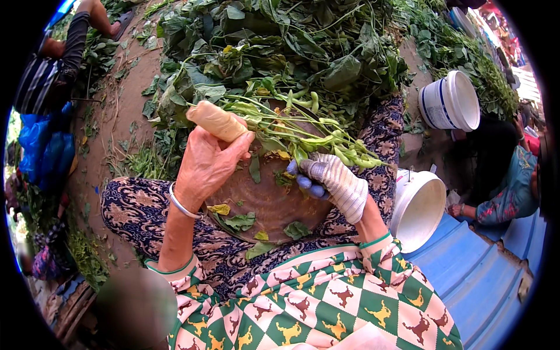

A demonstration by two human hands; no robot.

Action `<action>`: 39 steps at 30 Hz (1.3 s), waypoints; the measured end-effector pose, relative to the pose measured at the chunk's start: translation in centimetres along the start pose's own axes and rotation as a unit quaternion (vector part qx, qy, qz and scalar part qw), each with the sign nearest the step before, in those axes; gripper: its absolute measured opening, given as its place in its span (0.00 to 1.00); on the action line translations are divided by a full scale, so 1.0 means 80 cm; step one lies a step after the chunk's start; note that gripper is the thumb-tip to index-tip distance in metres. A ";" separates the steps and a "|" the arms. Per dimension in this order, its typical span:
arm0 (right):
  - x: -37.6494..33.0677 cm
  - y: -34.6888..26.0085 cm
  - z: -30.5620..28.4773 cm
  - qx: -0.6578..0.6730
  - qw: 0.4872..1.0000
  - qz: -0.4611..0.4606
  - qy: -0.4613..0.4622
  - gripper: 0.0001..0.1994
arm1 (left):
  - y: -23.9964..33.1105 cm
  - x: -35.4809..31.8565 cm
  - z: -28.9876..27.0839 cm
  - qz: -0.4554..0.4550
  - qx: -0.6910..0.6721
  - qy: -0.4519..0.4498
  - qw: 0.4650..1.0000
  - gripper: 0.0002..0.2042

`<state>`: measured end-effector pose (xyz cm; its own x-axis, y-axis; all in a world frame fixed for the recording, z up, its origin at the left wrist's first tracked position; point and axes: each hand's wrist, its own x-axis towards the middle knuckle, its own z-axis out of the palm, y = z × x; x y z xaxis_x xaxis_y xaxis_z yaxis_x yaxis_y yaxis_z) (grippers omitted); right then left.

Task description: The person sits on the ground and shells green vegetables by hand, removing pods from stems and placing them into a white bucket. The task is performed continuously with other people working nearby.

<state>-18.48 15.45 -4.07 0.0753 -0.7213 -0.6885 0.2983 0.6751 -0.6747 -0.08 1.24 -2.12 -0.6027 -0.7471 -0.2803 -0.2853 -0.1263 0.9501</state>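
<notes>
My left hand, bare with a silver bangle at the wrist, is closed on the stems of a leafy green soybean plant. A tan, roll-like wrapping covers something at its fingers; I cannot make out whether a finger is inside. My right hand wears a pale knitted glove with blue fingertips. Its fingers are pinched on a green soybean pod among the pods at the plant's right end. Below both hands, across my lap, lies a round brown tray with scattered leaves.
A large heap of soybean plants rises ahead. At right are a white bucket and another white bucket tipped beside my knee, near blue corrugated sheeting. Other people sit at both sides; blue plastic bags lie left.
</notes>
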 end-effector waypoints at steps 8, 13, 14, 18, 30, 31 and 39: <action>0.003 0.007 0.005 0.107 0.994 0.009 0.022 0.12 | -0.015 -0.002 0.032 0.013 -0.073 0.024 0.997 0.06; 0.002 0.001 0.013 0.088 0.993 0.009 0.079 0.10 | -0.007 -0.001 0.029 0.018 -0.119 0.013 0.993 0.08; 0.002 0.000 0.016 0.088 0.992 0.005 0.089 0.10 | -0.006 -0.002 0.028 -0.003 -0.150 0.008 0.989 0.08; 0.012 0.013 0.017 0.119 0.987 -0.021 0.101 0.09 | -0.008 -0.007 0.026 -0.052 -0.232 0.007 0.971 0.10; -0.005 0.003 0.043 0.027 1.000 -0.009 0.010 0.23 | -0.024 -0.013 0.029 -0.049 -0.314 0.008 0.948 0.10; -0.001 -0.007 0.049 0.053 0.997 -0.049 0.008 0.17 | -0.026 -0.013 0.030 -0.057 -0.330 0.003 0.942 0.10; 0.018 -0.029 0.065 -0.112 0.986 0.004 0.127 0.11 | -0.006 -0.021 0.026 0.088 -0.094 0.109 0.986 0.05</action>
<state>-14.08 12.03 -2.11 -0.1728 -0.6732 -0.7190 0.0797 0.7180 -0.6914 -0.49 3.88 -2.37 -0.4493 -0.8886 -0.0926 -0.0345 -0.0863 0.9957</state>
